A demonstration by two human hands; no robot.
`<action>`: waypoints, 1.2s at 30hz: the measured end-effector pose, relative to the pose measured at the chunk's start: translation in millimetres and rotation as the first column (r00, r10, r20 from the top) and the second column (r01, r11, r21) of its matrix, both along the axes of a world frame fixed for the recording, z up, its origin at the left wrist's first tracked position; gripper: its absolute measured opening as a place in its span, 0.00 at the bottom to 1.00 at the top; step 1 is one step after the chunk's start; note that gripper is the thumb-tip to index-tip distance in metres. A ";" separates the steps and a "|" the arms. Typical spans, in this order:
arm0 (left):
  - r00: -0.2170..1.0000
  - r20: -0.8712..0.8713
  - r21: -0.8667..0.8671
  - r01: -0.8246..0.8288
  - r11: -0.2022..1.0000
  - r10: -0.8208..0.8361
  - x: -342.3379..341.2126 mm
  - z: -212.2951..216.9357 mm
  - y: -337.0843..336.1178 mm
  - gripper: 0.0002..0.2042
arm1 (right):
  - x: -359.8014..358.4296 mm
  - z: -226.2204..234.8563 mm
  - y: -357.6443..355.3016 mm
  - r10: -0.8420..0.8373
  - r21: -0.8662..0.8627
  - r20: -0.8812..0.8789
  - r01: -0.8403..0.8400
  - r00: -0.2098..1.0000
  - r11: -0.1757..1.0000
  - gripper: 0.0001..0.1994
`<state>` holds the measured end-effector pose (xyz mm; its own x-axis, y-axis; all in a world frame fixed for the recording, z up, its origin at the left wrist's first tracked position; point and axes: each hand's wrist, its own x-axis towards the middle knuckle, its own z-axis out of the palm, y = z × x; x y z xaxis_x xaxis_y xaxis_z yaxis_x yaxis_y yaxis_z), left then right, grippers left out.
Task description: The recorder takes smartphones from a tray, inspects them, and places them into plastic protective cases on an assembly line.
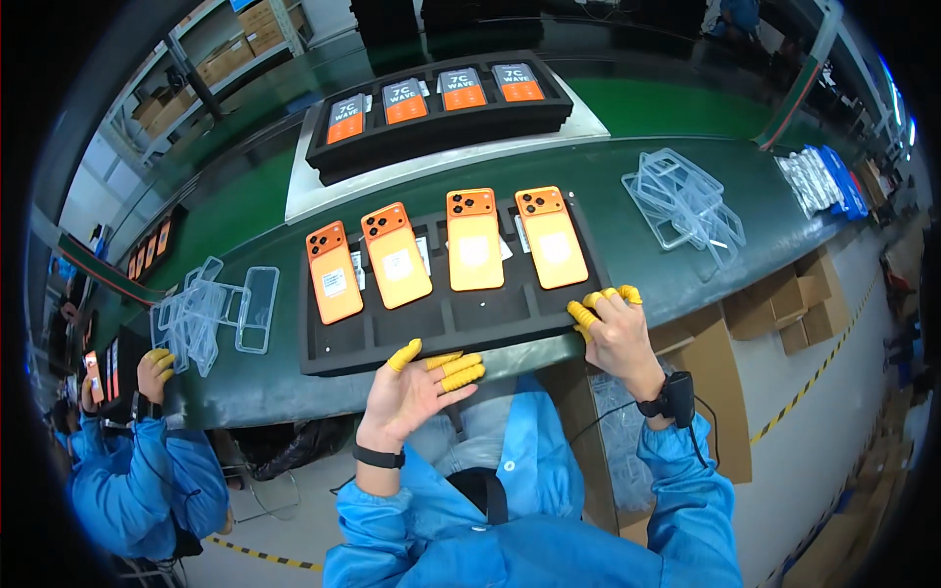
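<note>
The green bench (230,240) carries orange, white-labelled phones (474,240).

Bright, cool indoor light mid-frame; bluish-white lamps (912,129) glare at right rim. Upper background dim, detail murky. Glossy sheen along front edge of worktop (608,176); highlights on clear plastic cases (686,206). White labels (474,250) nearly washed out; black tray (421,335) dark, low contrast. Hands (619,333) fairly sharp. Strong fisheye: worktop bows, corners black, rim objects squeezed, soft.
</note>
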<state>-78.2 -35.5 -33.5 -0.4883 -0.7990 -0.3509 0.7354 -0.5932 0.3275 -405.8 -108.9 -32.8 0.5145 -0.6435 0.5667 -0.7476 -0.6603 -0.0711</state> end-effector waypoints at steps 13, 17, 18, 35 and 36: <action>0.986 0.070 0.004 -0.150 0.989 0.150 -0.3 29.9 -7.8 0.26 | 4.3 7.0 -56.3 -0.063 0.016 0.005 0.063 0.998 0.998 0.12; 0.926 0.185 -0.030 -0.329 0.944 0.329 1.2 59.4 21.0 0.25 | 21.4 2.8 -66.0 0.083 0.036 0.050 -0.085 0.995 0.996 0.08; 0.918 0.118 0.014 -0.383 0.924 0.379 23.0 45.2 22.3 0.29 | 21.7 -2.1 -67.8 0.035 0.052 0.031 -0.037 0.999 0.998 0.09; 0.955 -0.132 -0.067 -0.278 0.958 0.267 75.8 20.7 18.1 0.27 | -114.4 44.0 -134.0 -0.932 0.449 0.283 0.828 0.225 0.336 0.21; 0.948 -0.170 -0.080 -0.287 0.955 0.270 77.4 22.7 23.1 0.28 | -120.7 38.4 -134.0 -0.894 0.388 0.397 0.845 0.207 0.368 0.19</action>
